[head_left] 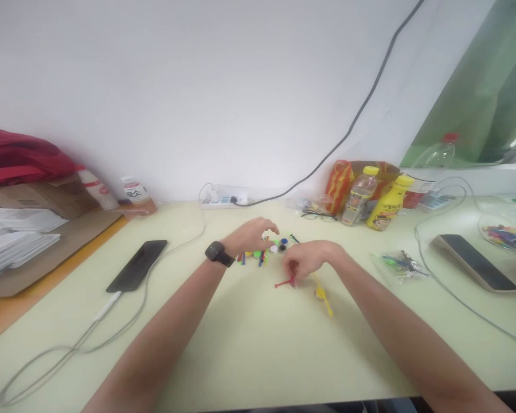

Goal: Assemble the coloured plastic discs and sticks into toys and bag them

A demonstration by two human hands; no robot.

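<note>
Head view: the bench carries all items listed. Red cloth sits at the far left, above and behind stacked papers. At the rear right, a clear bottle and a yellow bottle stand in front of an orange patterned bag, partly obstructing it. A dark phone lies to the left, with a white cable at its near end. My left hand is spread, fingers curved, over the coloured pile, masking part of it. My right hand points downward, fingertips pinching the red piece just nearer me than the pile. A clear packet lies well to the right. The yellow piece rests near my right hand.
</note>
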